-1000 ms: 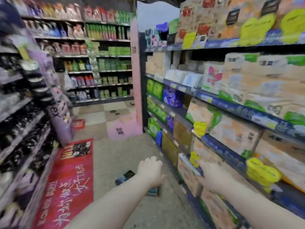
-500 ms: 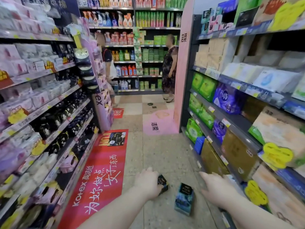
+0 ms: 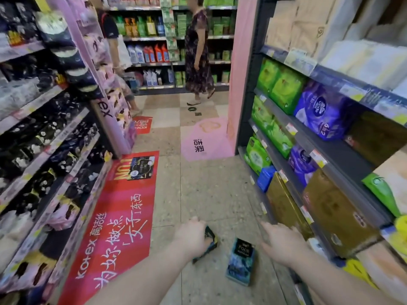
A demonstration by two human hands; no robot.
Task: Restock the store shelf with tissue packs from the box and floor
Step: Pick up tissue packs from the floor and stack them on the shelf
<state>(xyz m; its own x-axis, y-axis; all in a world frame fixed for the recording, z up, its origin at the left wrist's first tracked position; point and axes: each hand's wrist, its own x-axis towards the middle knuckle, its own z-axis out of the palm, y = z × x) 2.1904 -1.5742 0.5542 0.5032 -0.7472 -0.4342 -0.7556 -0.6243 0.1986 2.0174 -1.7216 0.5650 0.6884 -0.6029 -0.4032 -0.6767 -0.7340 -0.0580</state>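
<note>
aisle floor, 2 tissue packs, left hand gripping 1

left hand covering most of a dark pack, left forearm and right forearm running off the bottom edge, shopper losing the head to the top edge, price tags blurring beyond reading

Both bare forearms stretch forward and down. The left hand curls its fingers over a dark tissue pack; the right hand reaches out flat, fingers spread.
</note>
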